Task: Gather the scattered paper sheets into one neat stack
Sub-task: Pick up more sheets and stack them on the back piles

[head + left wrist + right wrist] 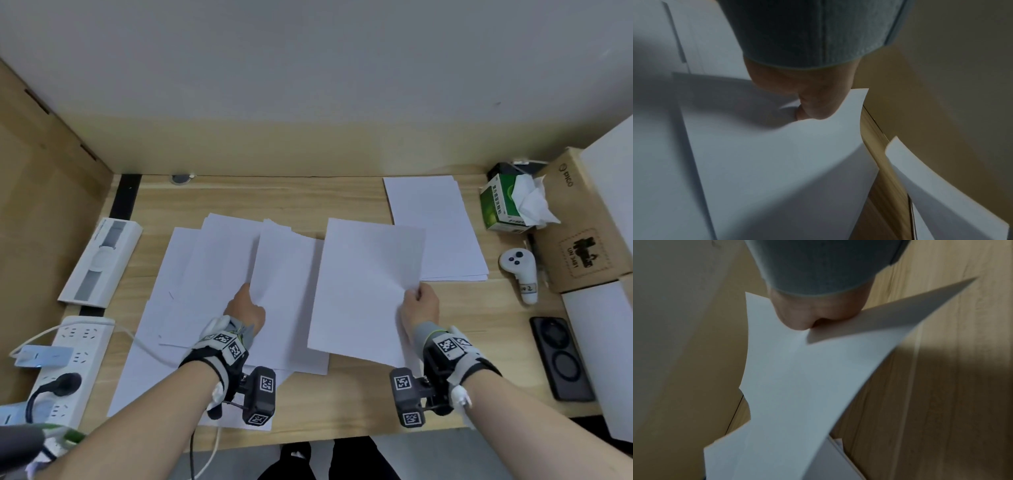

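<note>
Several white sheets (191, 291) lie overlapped on the left half of the wooden desk (342, 198). My left hand (245, 306) pinches the left edge of one sheet (287, 291), lifted off that pile; the left wrist view shows the thumb (813, 107) on top of this sheet (777, 162). My right hand (419, 303) pinches the right edge of another sheet (366, 291), held raised above the desk; this sheet (797, 386) bows in the right wrist view under the hand (813, 314). A small stack of sheets (435, 226) lies at the back right.
At the left sit a white watch box (101, 262) and a power strip (68, 370) with cables. On the right are a green tissue box (503, 202), a white controller (519, 270), cardboard boxes (575, 222) and a black phone (558, 356).
</note>
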Demonstrator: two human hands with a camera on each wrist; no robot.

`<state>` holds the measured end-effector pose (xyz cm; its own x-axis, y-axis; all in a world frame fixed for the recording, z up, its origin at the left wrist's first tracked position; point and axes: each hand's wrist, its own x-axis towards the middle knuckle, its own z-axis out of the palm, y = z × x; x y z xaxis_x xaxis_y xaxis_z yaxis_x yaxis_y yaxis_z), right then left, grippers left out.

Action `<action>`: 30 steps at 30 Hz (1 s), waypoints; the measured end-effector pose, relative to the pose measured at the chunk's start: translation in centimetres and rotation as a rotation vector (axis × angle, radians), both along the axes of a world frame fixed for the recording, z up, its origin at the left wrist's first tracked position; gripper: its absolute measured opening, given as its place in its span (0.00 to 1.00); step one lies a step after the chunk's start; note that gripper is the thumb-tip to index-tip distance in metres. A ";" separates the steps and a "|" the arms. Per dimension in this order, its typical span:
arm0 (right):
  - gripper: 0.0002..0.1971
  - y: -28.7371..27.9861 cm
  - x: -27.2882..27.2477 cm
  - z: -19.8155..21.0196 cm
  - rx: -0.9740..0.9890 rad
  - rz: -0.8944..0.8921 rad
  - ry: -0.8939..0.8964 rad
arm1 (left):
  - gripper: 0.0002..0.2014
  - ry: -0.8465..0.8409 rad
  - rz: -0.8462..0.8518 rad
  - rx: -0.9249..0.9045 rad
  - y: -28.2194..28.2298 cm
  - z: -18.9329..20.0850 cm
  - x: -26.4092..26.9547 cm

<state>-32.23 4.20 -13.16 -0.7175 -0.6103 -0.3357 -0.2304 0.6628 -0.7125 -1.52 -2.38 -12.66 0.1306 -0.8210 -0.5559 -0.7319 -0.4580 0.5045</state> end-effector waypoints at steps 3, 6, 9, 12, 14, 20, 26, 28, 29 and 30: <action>0.08 -0.9 1.2 -0.8 0.013 0.129 -0.053 | 0.23 0.037 0.024 0.025 -0.1 -0.3 -1.1; 0.08 -1.4 2.8 -1.3 0.077 0.220 -0.136 | 0.21 0.206 0.181 0.134 0.0 -0.9 -2.3; 0.07 -1.8 4.1 -2.4 0.138 0.265 -0.212 | 0.06 0.343 0.350 0.204 0.3 -1.7 -3.1; 0.06 -2.0 4.9 -3.2 0.189 0.293 -0.278 | 0.09 0.496 0.302 0.233 1.3 -1.6 -3.3; 0.07 -2.1 5.1 -3.4 0.198 0.313 -0.293 | 0.15 0.539 0.196 0.196 1.9 -1.4 -3.4; 0.24 -2.9 3.8 -2.4 0.050 0.282 -0.158 | 0.14 0.540 0.168 0.096 1.1 -0.4 -3.5; 0.20 -6.5 2.2 2.8 -0.071 0.253 -0.525 | 0.11 0.585 0.097 -0.083 -2.6 4.4 -4.2; 0.15 -8.2 1.4 4.9 -0.109 0.260 -0.529 | 0.10 0.606 0.092 -0.134 -4.2 6.3 -4.6; 0.13 -9.1 1.1 5.7 -0.119 0.265 -0.522 | 0.11 0.624 0.089 -0.159 -5.1 7.0 -5.0; 0.12 -9.8 0.9 6.3 -0.121 0.271 -0.504 | 0.10 0.632 0.097 -0.175 -5.7 7.5 -5.2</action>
<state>-31.29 -5.64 -6.91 -0.3003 -0.8050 -0.5117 0.0065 0.5347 -0.8450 -6.76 -8.04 -5.16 -0.0991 -0.9070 -0.4092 -0.2300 -0.3792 0.8963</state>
